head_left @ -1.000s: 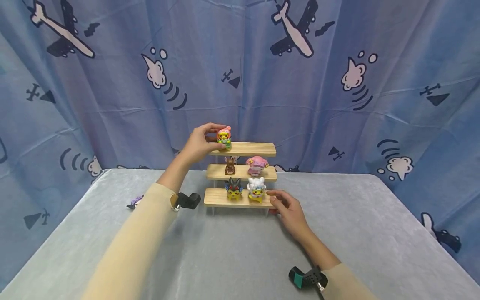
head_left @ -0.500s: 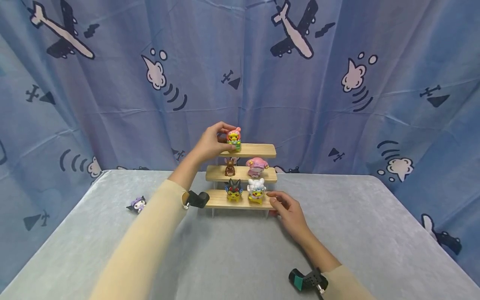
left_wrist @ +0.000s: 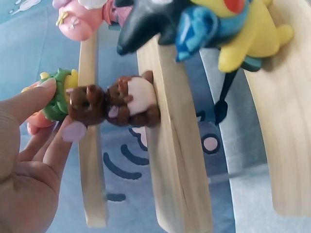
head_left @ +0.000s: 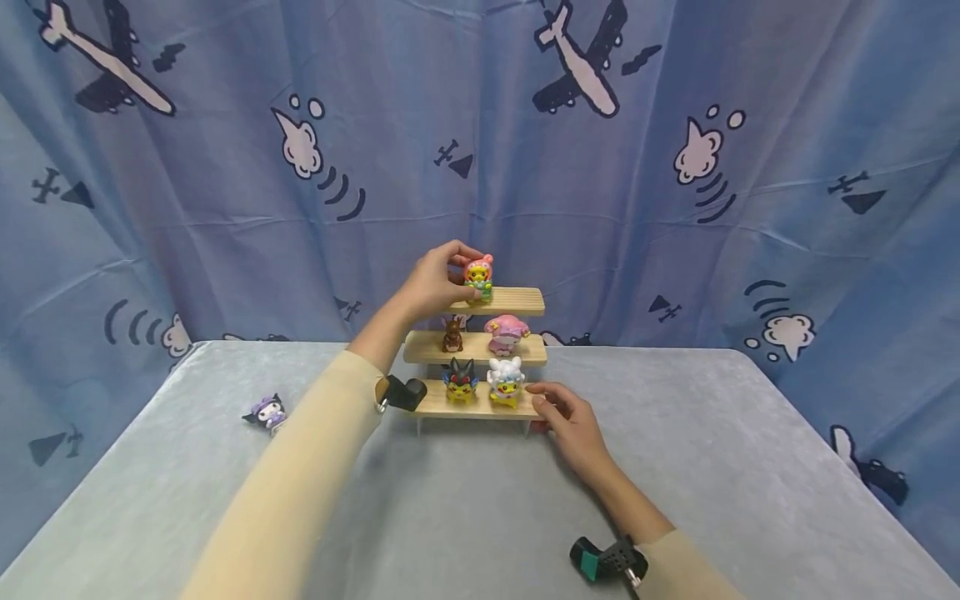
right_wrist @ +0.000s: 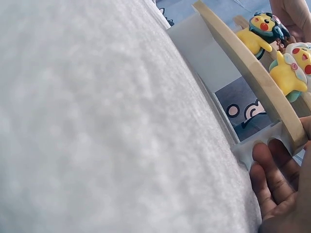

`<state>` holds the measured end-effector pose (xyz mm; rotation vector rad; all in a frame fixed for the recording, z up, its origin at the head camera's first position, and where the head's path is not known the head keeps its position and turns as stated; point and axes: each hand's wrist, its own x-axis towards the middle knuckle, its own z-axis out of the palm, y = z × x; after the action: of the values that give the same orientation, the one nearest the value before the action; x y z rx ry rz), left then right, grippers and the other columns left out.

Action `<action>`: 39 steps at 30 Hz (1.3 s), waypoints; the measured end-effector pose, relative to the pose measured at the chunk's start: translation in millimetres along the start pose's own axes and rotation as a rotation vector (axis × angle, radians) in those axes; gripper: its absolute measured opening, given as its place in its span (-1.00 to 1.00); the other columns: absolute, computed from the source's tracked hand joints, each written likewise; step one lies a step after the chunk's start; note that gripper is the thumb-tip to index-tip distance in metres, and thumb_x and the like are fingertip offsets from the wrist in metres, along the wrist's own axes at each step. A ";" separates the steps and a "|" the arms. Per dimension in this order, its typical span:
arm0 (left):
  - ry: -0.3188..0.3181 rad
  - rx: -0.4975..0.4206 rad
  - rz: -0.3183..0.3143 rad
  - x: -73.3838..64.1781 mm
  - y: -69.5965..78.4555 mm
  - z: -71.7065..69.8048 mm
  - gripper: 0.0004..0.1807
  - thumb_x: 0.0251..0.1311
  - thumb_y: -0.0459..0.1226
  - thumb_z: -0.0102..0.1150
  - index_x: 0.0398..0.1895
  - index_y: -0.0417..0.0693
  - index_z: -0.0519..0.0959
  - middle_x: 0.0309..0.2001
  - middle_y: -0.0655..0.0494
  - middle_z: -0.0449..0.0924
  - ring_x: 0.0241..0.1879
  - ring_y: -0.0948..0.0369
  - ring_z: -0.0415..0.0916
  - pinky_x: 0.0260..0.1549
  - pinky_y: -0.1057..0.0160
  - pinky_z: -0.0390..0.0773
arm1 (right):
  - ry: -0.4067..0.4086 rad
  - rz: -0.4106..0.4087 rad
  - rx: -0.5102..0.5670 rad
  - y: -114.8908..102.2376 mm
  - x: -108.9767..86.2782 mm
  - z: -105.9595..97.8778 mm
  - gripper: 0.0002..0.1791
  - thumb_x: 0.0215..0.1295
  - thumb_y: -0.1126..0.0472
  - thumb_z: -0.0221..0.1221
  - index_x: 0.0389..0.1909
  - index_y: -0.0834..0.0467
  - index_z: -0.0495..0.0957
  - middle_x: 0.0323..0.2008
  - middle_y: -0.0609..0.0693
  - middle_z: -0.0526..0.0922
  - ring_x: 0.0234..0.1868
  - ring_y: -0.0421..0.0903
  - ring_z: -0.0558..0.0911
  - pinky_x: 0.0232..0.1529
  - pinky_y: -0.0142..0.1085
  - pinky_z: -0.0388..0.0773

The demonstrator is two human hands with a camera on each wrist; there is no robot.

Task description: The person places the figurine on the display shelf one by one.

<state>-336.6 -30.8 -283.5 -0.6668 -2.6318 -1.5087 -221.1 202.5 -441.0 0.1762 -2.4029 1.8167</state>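
Note:
My left hand (head_left: 437,282) pinches a small figurine with a pink hood, yellow face and green body (head_left: 479,271) at the top tier of a wooden three-tier display stand (head_left: 519,301). In the left wrist view, thumb and fingers close around its green part (left_wrist: 59,97), partly behind a brown figurine (left_wrist: 133,99). My right hand (head_left: 576,429) holds the right end of the bottom tier, thumb near the top and fingers by the clear support (right_wrist: 260,138). A black-eared yellow figurine (head_left: 460,385) and a white-hooded one (head_left: 506,385) stand on that tier.
On the middle tier, a pink-hooded figurine (head_left: 507,335) stands right of the brown one. A purple-and-black figurine (head_left: 267,412) lies on the grey-white tabletop (head_left: 675,467) at left. A blue curtain (head_left: 600,183) with airplane prints hangs behind. A small red patch (head_left: 538,426) shows under the right hand.
My left hand has carried the pink-hooded yellow figurine rightward along the top tier. The purple-and-black figurine has come out from behind the left sleeve. The right hand keeps its place on the stand.

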 end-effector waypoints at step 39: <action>-0.109 -0.094 -0.037 13.5 19.5 22.1 -0.20 0.17 -0.41 0.40 0.48 0.00 0.28 0.33 -0.13 0.46 0.22 -0.04 0.56 0.09 0.08 0.63 | -0.003 -0.010 -0.019 1.7 -0.7 -1.2 -0.68 0.52 0.11 0.12 0.12 0.21 0.60 0.13 0.19 0.64 -0.24 -0.24 0.65 -0.21 -0.36 0.68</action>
<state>-337.5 0.8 -276.1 -0.7305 -2.6801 -1.6608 -220.6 204.1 -442.5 0.1886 -2.4161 1.7899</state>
